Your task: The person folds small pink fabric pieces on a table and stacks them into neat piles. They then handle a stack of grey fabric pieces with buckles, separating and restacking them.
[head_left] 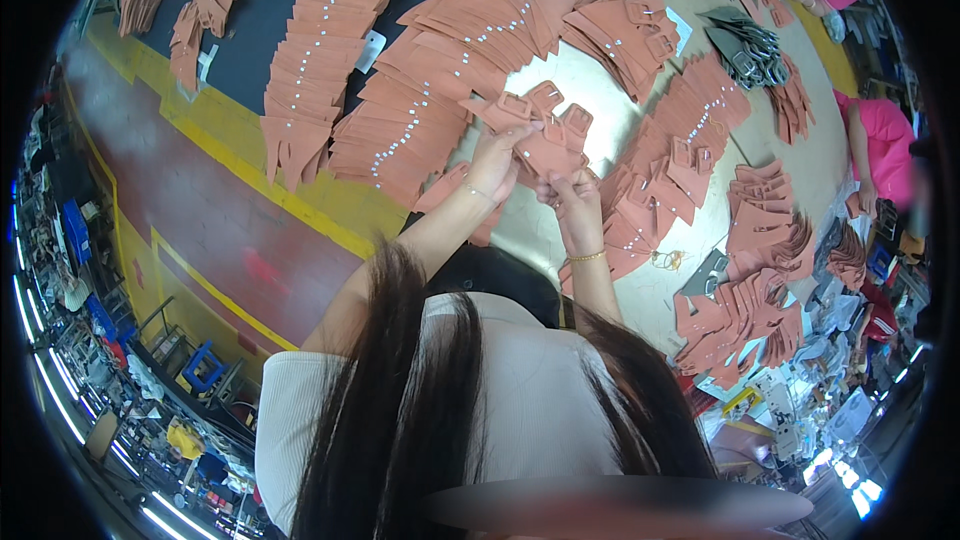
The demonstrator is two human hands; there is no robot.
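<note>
My left hand [493, 162] and my right hand [570, 190] together hold a small bunch of salmon-pink leather pieces [545, 130] with square buckle-shaped cutouts, raised above the worktable [585, 75]. The left hand's fingers pinch the bunch from the left, and the right hand grips its lower right edge. A gold bracelet sits on my right wrist. Long rows of the same pink straps with silver studs [420, 110] lie fanned out on the table just beyond my hands.
More pink strap stacks [750, 240] cover the table's right side. Grey metal buckles [745, 45] lie in heaps at the top. A person in a pink top [880, 140] sits at the right. A yellow-lined red floor [200, 200] lies left.
</note>
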